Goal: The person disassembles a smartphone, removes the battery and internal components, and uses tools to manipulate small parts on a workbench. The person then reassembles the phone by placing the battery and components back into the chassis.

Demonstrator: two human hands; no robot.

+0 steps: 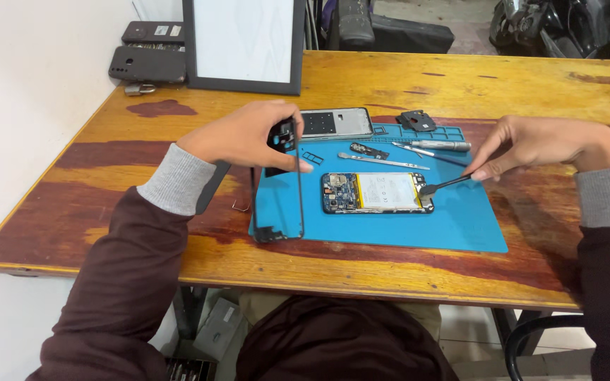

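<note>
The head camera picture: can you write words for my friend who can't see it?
A person's right hand pokes a thin black tool at an opened phone lying on a blue mat, while the left hand holds the phone's black frame upright on its end. A screwdriver and small parts lie on the mat, on a wooden table.

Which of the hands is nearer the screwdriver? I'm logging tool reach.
Right. The right hand is just right of the screwdriver on the blue mat; the left hand holds a phone frame far left.
</note>
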